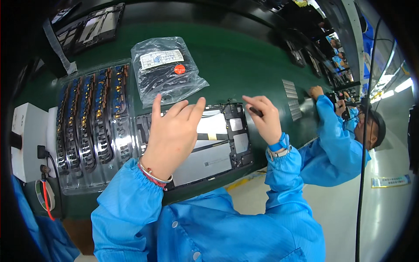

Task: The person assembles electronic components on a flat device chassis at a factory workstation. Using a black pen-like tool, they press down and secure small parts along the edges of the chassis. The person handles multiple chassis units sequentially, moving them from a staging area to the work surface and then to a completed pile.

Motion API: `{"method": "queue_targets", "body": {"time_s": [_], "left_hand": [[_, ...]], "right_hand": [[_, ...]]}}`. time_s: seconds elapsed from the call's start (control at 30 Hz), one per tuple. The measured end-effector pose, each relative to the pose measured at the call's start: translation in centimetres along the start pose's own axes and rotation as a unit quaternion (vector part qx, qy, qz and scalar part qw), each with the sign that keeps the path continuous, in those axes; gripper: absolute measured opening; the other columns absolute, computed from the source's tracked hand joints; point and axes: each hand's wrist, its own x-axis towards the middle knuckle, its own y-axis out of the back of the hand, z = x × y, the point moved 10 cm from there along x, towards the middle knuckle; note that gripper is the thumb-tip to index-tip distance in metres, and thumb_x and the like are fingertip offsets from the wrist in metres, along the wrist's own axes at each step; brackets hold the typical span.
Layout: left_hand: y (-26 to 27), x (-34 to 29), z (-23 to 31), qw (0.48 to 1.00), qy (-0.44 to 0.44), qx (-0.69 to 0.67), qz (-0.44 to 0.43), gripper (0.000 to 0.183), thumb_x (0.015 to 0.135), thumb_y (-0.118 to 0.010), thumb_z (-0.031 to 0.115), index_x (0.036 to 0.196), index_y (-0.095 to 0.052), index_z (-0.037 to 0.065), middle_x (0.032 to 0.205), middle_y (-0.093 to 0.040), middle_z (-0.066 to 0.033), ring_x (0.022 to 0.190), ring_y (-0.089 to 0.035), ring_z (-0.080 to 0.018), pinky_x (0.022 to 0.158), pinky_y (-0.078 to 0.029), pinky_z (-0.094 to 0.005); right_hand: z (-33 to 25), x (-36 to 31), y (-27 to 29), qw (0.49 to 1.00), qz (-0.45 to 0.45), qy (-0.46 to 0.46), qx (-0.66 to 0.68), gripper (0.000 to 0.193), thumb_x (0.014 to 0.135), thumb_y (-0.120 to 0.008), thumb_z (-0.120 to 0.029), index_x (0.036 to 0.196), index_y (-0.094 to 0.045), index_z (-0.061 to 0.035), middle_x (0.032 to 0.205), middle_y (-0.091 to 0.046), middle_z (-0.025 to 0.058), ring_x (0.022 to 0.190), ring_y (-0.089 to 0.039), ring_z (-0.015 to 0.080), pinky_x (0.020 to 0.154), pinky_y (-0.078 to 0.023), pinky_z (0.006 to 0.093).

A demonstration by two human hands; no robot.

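An opened tablet [205, 163] lies on the green bench in front of me, its silver battery and dark boards showing. My left hand [172, 135] is over its left part with the fingers spread, and nothing shows in its grasp. Beyond the tablet's right end, my right hand [266, 120] is curled around a dark slim tool [256, 112]; its tip is too small to make out. Just behind the tablet sits a clear plastic bag [168, 74] with a white label and a round red sticker.
At left, a clear plastic tray [94, 181] carries rows of flex cables [102, 105]. A white box [30, 139] stands beyond it. Small parts on a strip [291, 99] lie at right, near a co-worker's blue sleeve [329, 122]. More tablet housings [98, 26] are at the far left.
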Motion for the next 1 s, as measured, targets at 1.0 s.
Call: {"method": "queue_targets", "body": {"time_s": [1.0], "left_hand": [[-0.8, -0.1, 1.6, 0.989, -0.065, 0.129, -0.017, 0.027, 0.070, -0.056, 0.008, 0.096, -0.064, 0.006, 0.109, -0.058, -0.0023, 0.110, -0.048, -0.0206, 0.100, -0.021, -0.0586]], "right_hand": [[3.1, -1.0, -1.3, 0.971, 0.024, -0.145, 0.188, 0.023, 0.072, -0.067, -0.008, 0.093, -0.065, 0.0002, 0.071, -0.062, -0.0019, 0.056, -0.045, 0.0015, 0.048, -0.034, 0.0181]]}}
